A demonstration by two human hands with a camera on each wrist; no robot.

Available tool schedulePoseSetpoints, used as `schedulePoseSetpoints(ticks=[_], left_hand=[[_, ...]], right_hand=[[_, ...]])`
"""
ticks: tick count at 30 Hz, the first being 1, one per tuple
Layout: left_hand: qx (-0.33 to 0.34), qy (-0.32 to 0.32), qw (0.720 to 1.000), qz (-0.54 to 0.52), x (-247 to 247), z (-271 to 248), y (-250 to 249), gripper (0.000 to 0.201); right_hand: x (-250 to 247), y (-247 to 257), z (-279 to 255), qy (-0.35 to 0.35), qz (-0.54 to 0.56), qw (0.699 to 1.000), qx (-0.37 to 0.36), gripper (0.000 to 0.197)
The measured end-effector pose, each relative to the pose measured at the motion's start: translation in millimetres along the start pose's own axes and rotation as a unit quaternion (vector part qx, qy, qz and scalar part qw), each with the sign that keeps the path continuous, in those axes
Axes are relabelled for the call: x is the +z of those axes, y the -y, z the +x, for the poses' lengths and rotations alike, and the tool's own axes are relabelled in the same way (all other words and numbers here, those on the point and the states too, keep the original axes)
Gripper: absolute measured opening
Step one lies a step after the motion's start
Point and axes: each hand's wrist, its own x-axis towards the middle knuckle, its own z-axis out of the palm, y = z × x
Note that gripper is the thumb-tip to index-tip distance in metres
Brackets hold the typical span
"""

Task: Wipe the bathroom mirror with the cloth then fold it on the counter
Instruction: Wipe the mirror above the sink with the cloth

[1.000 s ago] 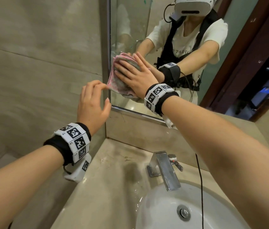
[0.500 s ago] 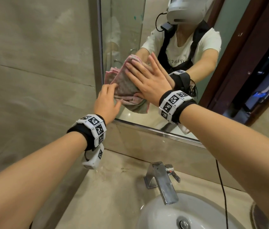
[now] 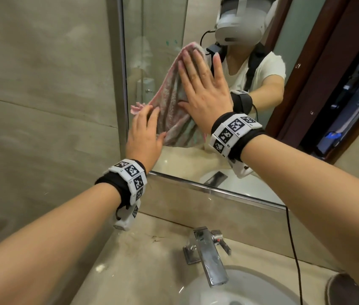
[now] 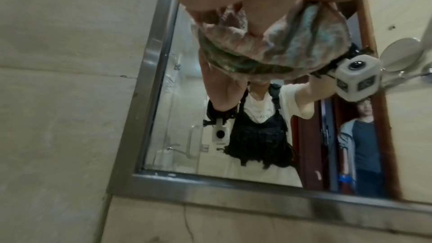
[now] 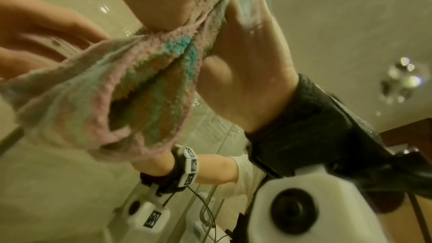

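Note:
A pink and green striped cloth [image 3: 169, 106] is spread against the bathroom mirror [image 3: 152, 51], near its left frame. My right hand [image 3: 196, 80] lies flat on the cloth's upper part, fingers straight and spread, pressing it to the glass. My left hand [image 3: 152, 126] is lower left, its straight fingers and thumb resting on the cloth's lower left edge. The left wrist view shows the bunched cloth [image 4: 268, 47] against the mirror [image 4: 182, 99]. Seen from the right wrist, the cloth [image 5: 117, 90] hangs in folds below my palm.
Below the mirror's metal frame [image 3: 218, 190] runs a beige stone counter [image 3: 130, 260] with a chrome faucet [image 3: 207, 256] over a white basin [image 3: 229, 289]. A black cable [image 3: 293, 249] hangs at the right. A tiled wall [image 3: 42, 106] stands left. A second person appears reflected [image 4: 362, 136].
My right hand has slid the cloth upward on the glass. My left hand rose from beside the mirror's edge onto the cloth's lower left edge.

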Motion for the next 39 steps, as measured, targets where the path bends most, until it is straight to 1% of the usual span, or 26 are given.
schedulePoseSetpoints(ticks=[4, 7, 9, 12, 18, 21, 23, 27, 30, 35, 37, 39], left_hand=[[-0.05, 0.07, 0.994, -0.063, 19, -12, -18, 0.065], [-0.087, 0.078, 0.991, -0.072, 25, -5, -30, 0.069], [-0.101, 0.055, 0.991, -0.068, 22, 9, -33, 0.073], [-0.092, 0.008, 0.994, -0.052, 11, 38, -28, 0.074], [-0.02, -0.03, 0.999, 0.013, -22, 90, -24, 0.072], [-0.014, -0.05, 0.999, 0.016, -39, 119, -33, 0.071], [-0.015, -0.056, 0.998, 0.013, -42, 129, -36, 0.07], [-0.018, -0.058, 0.998, 0.019, -33, 122, -31, 0.069], [-0.024, -0.042, 0.998, 0.03, -24, 107, -29, 0.071], [-0.012, 0.015, 0.999, 0.048, -3, 65, -20, 0.072], [-0.011, 0.041, 0.998, 0.052, 2, 53, -15, 0.075], [-0.01, 0.054, 0.997, 0.058, 5, 48, -13, 0.074]], right_hand=[[3, 7, -1, 0.004, 0.001, 1.0, -0.001, 0.071], [8, 8, -3, 0.009, 0.008, 1.0, -0.007, 0.071], [9, 4, -4, 0.006, 0.002, 1.0, -0.014, 0.073], [5, -6, 1, 0.001, 0.02, 0.999, -0.027, 0.073], [-25, -40, 33, -0.018, 0.025, 0.999, 0.024, 0.072], [-34, -52, 49, -0.027, 0.02, 0.999, 0.04, 0.073], [-35, -51, 52, -0.027, 0.022, 0.998, 0.051, 0.072], [-31, -37, 48, -0.016, 0.044, 0.996, 0.074, 0.068], [-22, -25, 36, -0.016, 0.058, 0.995, 0.076, 0.068], [11, 10, -5, 0.01, 0.062, 0.997, 0.04, 0.068], [18, 22, -18, 0.027, 0.059, 0.997, 0.036, 0.066], [20, 24, -23, 0.034, 0.064, 0.997, 0.035, 0.063]])
